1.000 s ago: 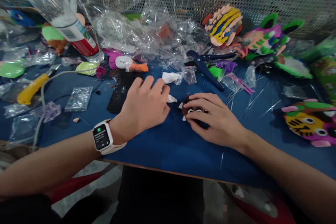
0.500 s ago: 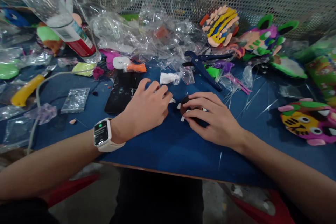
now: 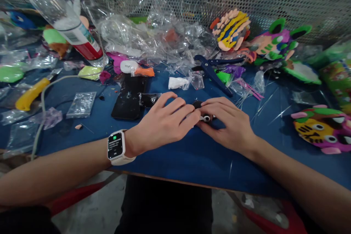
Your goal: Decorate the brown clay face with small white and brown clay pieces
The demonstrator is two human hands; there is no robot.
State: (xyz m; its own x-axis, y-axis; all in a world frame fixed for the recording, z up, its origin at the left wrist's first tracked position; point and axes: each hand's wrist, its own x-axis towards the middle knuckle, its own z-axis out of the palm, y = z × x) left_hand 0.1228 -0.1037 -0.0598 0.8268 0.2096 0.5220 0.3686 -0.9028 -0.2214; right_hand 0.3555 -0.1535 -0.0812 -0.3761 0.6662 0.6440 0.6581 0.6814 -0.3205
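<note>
Between both hands lay the dark foam face (image 3: 206, 116); the left hand (image 3: 164, 124) had slid rightward to pinch it (fingertips meeting), the right hand (image 3: 227, 124) gripping it.

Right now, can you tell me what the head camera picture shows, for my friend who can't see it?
Two bare hands meet over a small black craft piece with googly eyes on a blue table: the left hand, with a white watch on its wrist, and the right hand both touch it. Behind them lie a black phone, crumpled plastic bags and colourful animal masks.
</note>
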